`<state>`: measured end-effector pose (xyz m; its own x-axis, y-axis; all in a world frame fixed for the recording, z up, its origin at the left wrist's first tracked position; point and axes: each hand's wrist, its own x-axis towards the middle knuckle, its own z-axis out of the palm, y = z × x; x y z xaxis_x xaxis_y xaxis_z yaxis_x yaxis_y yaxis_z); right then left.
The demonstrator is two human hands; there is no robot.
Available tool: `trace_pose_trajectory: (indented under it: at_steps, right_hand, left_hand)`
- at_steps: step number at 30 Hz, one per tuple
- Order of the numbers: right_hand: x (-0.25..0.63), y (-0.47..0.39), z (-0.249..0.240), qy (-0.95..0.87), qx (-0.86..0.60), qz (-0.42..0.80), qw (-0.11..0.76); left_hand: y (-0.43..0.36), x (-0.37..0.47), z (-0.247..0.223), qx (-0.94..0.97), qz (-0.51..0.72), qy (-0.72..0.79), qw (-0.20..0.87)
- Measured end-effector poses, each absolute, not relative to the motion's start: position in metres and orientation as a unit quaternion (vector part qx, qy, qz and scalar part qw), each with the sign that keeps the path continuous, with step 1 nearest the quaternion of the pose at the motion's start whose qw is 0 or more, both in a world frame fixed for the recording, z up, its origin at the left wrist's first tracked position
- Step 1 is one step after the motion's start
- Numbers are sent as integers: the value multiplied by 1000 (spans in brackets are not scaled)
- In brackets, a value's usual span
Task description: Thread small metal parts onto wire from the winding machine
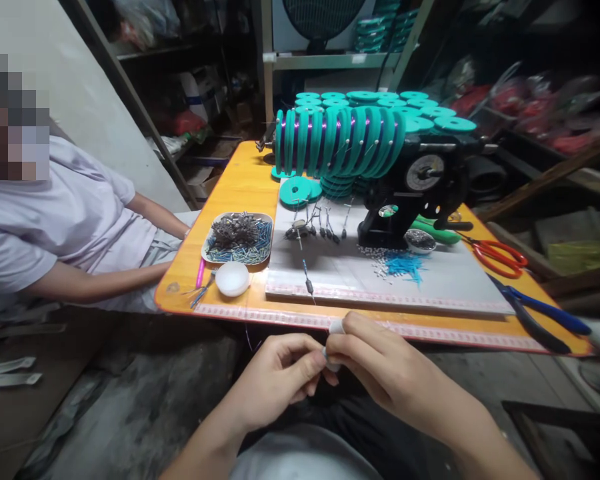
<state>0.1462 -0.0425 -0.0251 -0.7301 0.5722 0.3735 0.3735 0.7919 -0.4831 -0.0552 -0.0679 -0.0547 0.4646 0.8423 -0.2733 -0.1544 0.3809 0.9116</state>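
Observation:
My left hand (285, 370) and my right hand (375, 357) meet in front of the table's near edge, fingertips pinched close together. What lies between them is too small to make out. White coverings (336, 327) wrap fingertips of my right hand. Just beyond my hands, a thin line carries a dark, weight-like piece (309, 287) and a small blue coil (305, 265) across the grey board (330, 277). Its near end points toward my fingers, but I cannot tell whether they grip it. More dark weight-like pieces (325, 231) lie farther back.
Teal spools (340, 143) fill a black stand (387, 227). A tray (237, 265) of metal parts and a white cup (232, 279) stand left. Blue bits (404, 265), red-handled scissors (500, 257) and blue-handled pliers (545, 310) lie right. Another person (90, 220) sits left.

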Motion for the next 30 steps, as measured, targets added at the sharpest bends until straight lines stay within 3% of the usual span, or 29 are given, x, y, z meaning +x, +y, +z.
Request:
trace_pose_trajectory:
  at_steps: [15, 30]
  right_hand:
    - [149, -39, -26, -910, -255, 231, 232]
    - [134, -38, -36, -883, -279, 218, 307]
  left_hand:
    - [-78, -53, -49, 566, 367, 459, 578]
    - [-88, -52, -53, 607, 415, 498, 461]
